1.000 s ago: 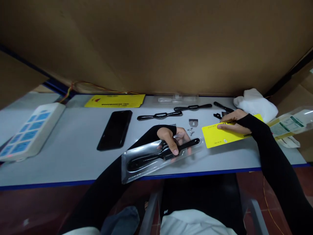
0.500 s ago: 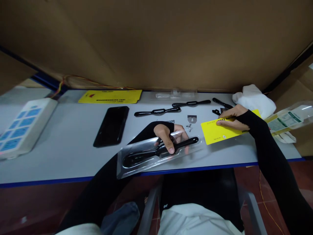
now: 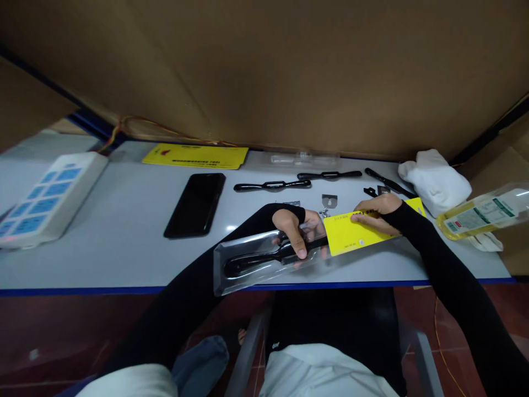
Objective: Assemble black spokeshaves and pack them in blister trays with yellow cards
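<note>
Grey bench [image 3: 124, 259]: parts spread along far edge, near strip kept for work.
Clear blister tray [image 3: 248, 264] with black tool [image 3: 264, 259] overhanging near edge; left hand [image 3: 295, 231] clamped over it, thumb on handle, pinning it flat.
Yellow card [image 3: 351, 234] flat, its left end touching tray; right hand [image 3: 378, 212] pressing on top, fingers extended, no pinch seen.
Black phone [image 3: 196, 204], loose black handles [image 3: 273, 186] well apart, out of way.

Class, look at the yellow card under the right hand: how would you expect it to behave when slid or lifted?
The yellow card lies flat and thin on the table, so it probably slides easily under the right hand. It looks light, likely bending a little if lifted by one edge. Being flat, it seems unlikely to roll or tip.
</note>
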Available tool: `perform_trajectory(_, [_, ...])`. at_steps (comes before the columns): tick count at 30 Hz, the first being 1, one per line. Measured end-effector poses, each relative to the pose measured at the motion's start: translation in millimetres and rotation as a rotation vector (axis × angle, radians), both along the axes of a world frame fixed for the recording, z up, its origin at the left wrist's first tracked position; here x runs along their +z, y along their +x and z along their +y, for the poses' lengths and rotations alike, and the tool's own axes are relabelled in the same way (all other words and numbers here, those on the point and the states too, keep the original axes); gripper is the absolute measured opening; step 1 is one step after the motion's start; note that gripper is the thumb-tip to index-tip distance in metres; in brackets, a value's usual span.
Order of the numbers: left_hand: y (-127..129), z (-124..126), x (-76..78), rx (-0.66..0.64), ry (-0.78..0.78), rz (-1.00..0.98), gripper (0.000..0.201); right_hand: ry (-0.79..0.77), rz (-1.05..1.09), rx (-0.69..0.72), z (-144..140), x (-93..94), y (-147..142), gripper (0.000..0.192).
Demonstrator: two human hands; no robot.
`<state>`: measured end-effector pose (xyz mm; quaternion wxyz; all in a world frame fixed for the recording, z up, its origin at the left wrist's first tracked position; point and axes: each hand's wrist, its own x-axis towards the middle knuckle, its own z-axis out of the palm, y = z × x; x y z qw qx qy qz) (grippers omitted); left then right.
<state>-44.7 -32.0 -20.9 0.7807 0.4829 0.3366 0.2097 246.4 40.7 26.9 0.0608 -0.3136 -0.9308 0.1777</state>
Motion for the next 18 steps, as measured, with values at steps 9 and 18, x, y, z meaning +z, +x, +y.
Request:
perform_trajectory(9, [14,4,0.0,-0.032,0.008,0.055,0.041,0.033,0.09,-0.021,-29,-28.6,-32,0.055])
perform_trajectory(18, [11,24,-12.2,0.025,-0.015,-0.003,0.04,0.502,0.04,-0.416,-6,-2.2,8,0.047])
